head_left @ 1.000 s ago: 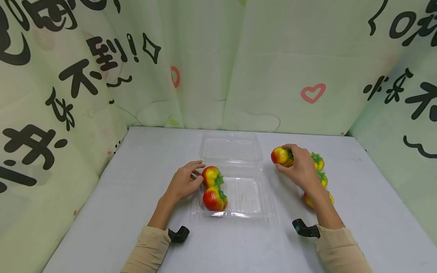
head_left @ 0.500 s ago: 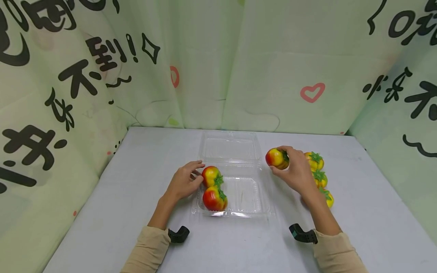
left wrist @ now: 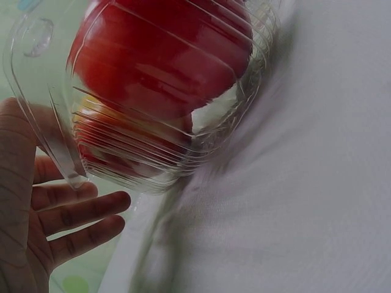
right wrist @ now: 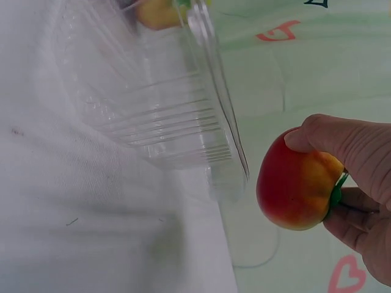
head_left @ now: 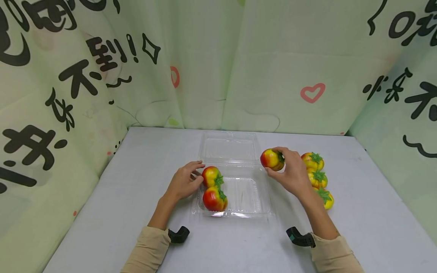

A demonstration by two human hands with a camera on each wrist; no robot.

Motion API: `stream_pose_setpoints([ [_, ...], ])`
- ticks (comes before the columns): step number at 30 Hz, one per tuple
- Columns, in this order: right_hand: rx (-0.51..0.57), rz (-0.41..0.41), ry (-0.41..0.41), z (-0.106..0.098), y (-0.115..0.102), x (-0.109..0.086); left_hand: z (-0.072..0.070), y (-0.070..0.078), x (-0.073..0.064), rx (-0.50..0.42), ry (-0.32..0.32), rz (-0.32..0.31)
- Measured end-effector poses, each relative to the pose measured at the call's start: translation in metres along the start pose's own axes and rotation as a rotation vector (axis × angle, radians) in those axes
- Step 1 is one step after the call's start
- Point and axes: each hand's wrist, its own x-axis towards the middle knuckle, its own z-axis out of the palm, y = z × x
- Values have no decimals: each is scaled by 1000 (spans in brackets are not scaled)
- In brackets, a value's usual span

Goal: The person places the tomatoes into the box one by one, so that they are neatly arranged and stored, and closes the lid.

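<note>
My right hand grips a red-and-yellow persimmon with a green leafy cap, thumb on one side and fingers on the other. In the right wrist view this persimmon is raised beside the clear plastic box. The box lies with its lid folded back. Inside, along its left side, sit two more persimmons, a far one and a near one. My left hand rests at the box's left rim, its fingers loosely extended in the left wrist view.
Several loose persimmons stand in a column right of the box, partly behind my right hand. The white table is bordered by a printed green curtain at the back and sides. Each wrist wears a black strap mount.
My right hand has carried its persimmon leftward, from beside the column of loose ones to near the box's far right corner. The left hand and box stay put.
</note>
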Motion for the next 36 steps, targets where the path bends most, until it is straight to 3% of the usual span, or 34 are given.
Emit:
stream_pose_setpoints([
  [36, 69, 9, -97, 16, -32, -12, -1, 2, 0, 14, -5, -9],
])
